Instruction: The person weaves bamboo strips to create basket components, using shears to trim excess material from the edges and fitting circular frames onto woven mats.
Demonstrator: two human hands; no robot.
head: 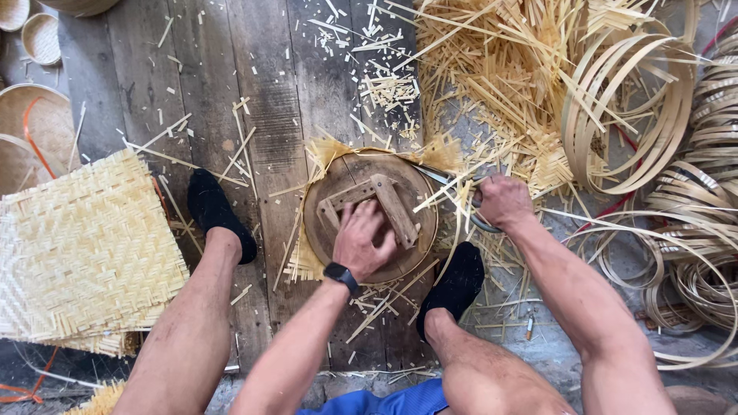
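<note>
My left hand (364, 240) presses down on the wooden cross handle (382, 201) of a round wooden form (330, 196). The form lies on a woven bamboo mat (327, 151) whose frayed edges stick out around it. My right hand (502, 201) grips the handles of metal shears (440, 177) at the form's right rim, with the blades pointing toward the mat's edge. A black watch sits on my left wrist. Both feet in black socks (217, 214) rest on either side of the form.
A stack of square woven bamboo mats (81, 250) lies at the left. Bamboo offcuts (492, 69) pile up at the upper right, beside coiled bamboo hoops (626, 107) and strip coils (703, 230). Small baskets (40, 38) sit at the upper left on the plank floor.
</note>
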